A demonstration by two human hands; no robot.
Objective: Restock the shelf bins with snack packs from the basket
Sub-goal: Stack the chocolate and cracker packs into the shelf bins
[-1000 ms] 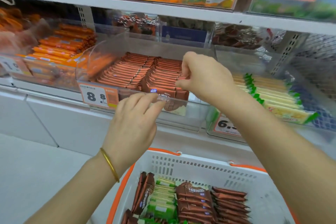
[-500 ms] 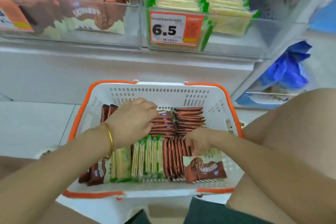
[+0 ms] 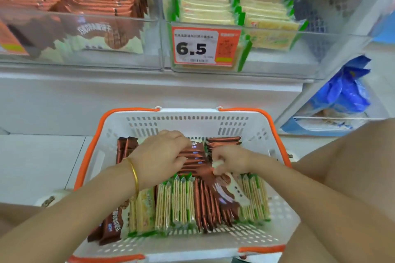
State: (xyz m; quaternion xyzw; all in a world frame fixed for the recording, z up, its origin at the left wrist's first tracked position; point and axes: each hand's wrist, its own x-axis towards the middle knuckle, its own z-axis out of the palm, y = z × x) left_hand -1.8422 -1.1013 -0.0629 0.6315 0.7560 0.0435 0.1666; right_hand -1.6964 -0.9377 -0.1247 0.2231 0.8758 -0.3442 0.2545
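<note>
Shelf bins (image 3: 162, 27) now sit above; view has dropped to the basket (image 3: 263, 132) since a second ago. Left hand (image 3: 158, 156) and right hand (image 3: 230, 161) both curl around brown snack packs (image 3: 194, 158) inside, gathering the next batch.

Shop aisle, pretty plain. A white shelf unit (image 3: 149, 96) is taking up the upper half of the view, its flat pale front panel running right across. Below the shelf unit, a light tiled floor (image 3: 38, 162) is showing, with a thin grout line cutting through it. Right of the shelf unit, a slanted white upright (image 3: 303, 100) is closing off the end, and past it something crumpled, blue and shiny (image 3: 346, 89) is sitting on a lower ledge. Soft, even light is falling everywhere, with no hard shadows.
</note>
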